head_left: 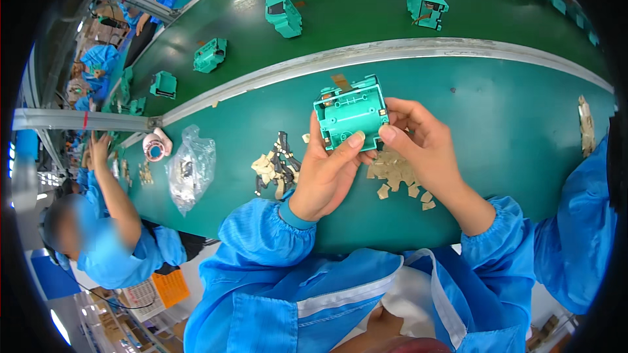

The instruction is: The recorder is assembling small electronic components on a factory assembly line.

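Observation:
A teal plastic housing [356, 114] with a rounded, hollow middle and a brown flat ribbon at its top is held above the green table. My left hand [327, 173] grips its left side, thumb across the lower front edge. My right hand [418, 147] closes on its lower right corner with thumb and fingers. Below the hands lies a pile of small beige flat pieces [396, 173], partly covered by my right hand. Left of my left hand is a heap of small black and beige parts [278, 165].
A clear plastic bag [190, 170] and a roll of tape [156, 146] lie to the left. Beyond a metal rail [366, 55], a dark green conveyor [353, 10] carries several teal housings. One co-worker [118, 235] sits at the left; a blue sleeve [572, 229] shows at the right.

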Demonstrator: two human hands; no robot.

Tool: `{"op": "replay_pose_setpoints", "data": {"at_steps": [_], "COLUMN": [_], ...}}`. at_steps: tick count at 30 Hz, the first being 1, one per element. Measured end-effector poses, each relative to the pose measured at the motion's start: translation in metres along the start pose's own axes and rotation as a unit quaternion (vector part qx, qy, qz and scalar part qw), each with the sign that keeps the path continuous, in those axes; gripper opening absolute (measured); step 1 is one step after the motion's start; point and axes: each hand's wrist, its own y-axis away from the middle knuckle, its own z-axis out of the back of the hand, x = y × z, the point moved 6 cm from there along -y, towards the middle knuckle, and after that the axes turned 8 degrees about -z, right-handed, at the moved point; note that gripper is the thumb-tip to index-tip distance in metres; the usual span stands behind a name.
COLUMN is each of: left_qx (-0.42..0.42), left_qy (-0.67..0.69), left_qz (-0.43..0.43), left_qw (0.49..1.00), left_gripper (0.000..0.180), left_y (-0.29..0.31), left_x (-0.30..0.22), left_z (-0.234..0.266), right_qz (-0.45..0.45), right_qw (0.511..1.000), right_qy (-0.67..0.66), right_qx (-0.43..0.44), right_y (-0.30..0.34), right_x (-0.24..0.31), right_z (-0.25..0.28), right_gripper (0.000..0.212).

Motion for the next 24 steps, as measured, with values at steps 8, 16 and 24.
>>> {"op": "replay_pose_setpoints", "data": {"at_steps": [8,16,24], "left_qx": [-0.033,-0.045,-0.037], "left_qy": [-0.007,-0.050,-0.073], "left_qz": [-0.028,-0.047,-0.113], "left_qw": [0.999,0.997,0.990], "left_gripper": [0.072,0.082,0.089], "left_y": [0.001,0.002,0.005], "left_x": [-0.008,-0.014,-0.020], "left_z": [0.004,0.002,0.000], "right_qz": [-0.006,-0.018,0.092], "right_qw": [0.999,0.999,0.987], "right_qy": [0.011,-0.017,0.127], "right_qx": [0.053,0.021,0.032], "right_y": [-0.001,-0.006,0.004], "right_x": [-0.001,-0.008,0.014], "right_z": [-0.010,0.003,-0.020], "right_gripper": [0.046,0.036,0.053]}}
